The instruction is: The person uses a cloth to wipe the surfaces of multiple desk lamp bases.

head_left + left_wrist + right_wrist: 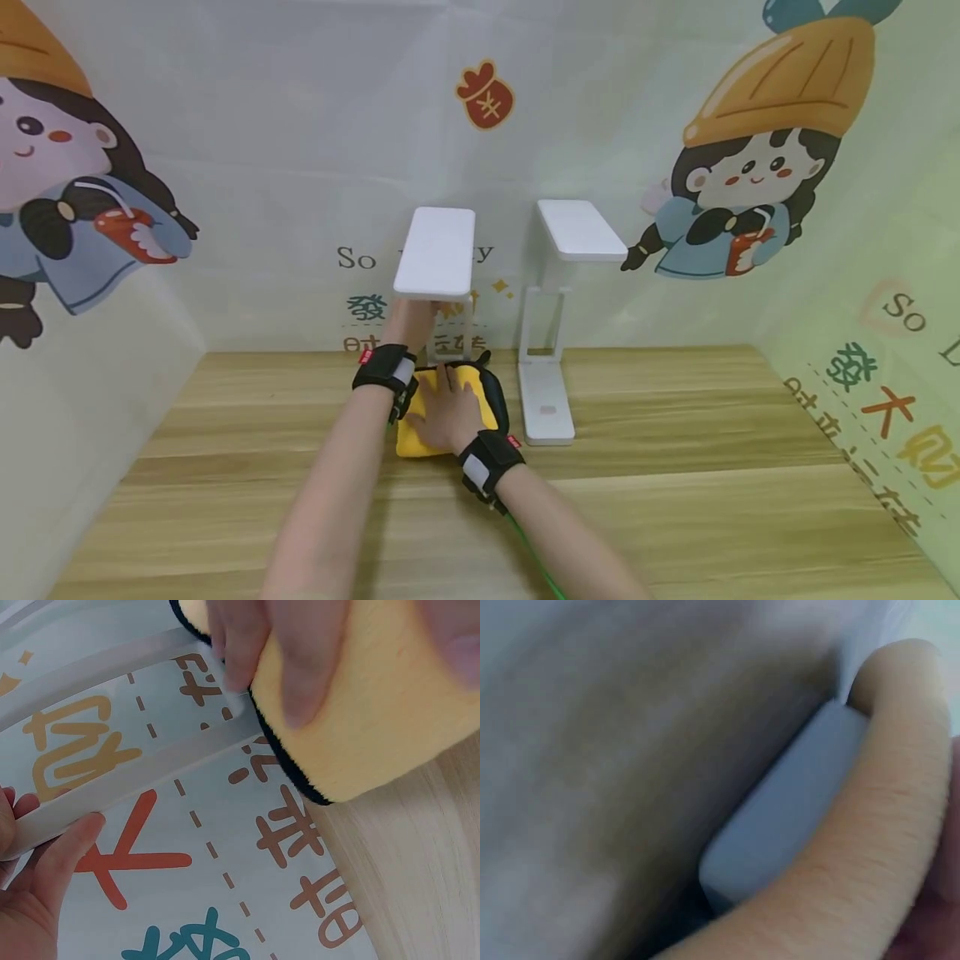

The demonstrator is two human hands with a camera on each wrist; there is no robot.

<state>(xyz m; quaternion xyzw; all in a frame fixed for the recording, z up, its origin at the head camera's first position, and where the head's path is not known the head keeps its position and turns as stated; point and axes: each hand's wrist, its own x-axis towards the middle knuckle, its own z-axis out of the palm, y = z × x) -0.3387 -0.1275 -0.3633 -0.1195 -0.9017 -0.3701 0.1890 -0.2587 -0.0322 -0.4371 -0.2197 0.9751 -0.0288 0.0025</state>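
Observation:
Two white folding stands, each with a tilted top plate and an open frame, stand on the wooden table. The left stand [437, 250] has its lower frame held by my left hand [411, 323]; in the left wrist view its thumb and fingers [71, 855] pinch one frame bar. A yellow cloth [423, 435] with black edging and a dark underside covers the place of this stand's base, which is hidden in the head view. My right hand [450, 412] presses on the cloth, fingers spread. Blurred in the right wrist view is a pale slab end [780, 817].
The right stand [546, 400] is just right of the cloth, its top plate [581, 229] leaning over its base. A printed backdrop [300, 167] rises behind the table [675, 467] and at both sides. A green cable [532, 550] trails from the right wrist strap.

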